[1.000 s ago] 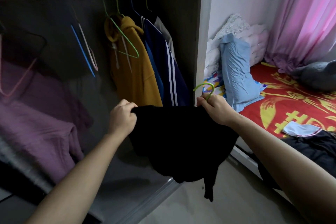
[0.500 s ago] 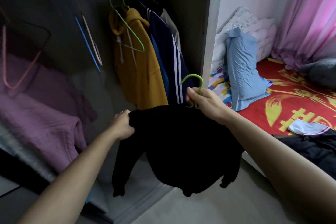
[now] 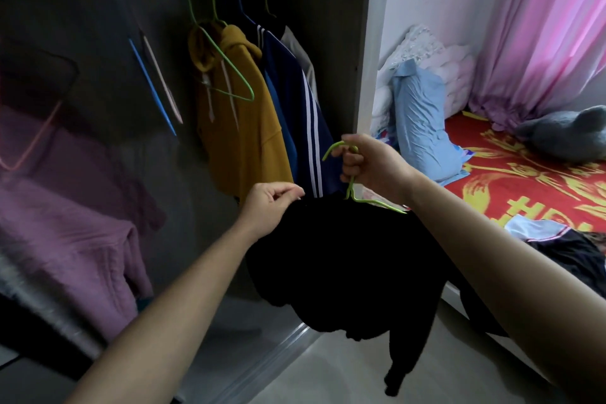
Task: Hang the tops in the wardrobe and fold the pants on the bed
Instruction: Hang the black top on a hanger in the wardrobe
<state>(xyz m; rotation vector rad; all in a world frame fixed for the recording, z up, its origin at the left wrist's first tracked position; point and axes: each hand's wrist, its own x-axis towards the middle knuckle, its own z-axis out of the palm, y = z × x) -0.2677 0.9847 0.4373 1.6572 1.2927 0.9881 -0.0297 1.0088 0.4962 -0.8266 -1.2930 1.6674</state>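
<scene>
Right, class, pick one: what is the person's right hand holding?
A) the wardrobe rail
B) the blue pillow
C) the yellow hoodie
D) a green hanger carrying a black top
D: the right hand grips the green hanger by its neck, the black top hanging below it.

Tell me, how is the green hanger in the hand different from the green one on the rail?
The held hanger carries a black top; the rail hanger looks bare. The held one is gripped by the right hand; the rail one hangs freely. Both are green.
</scene>
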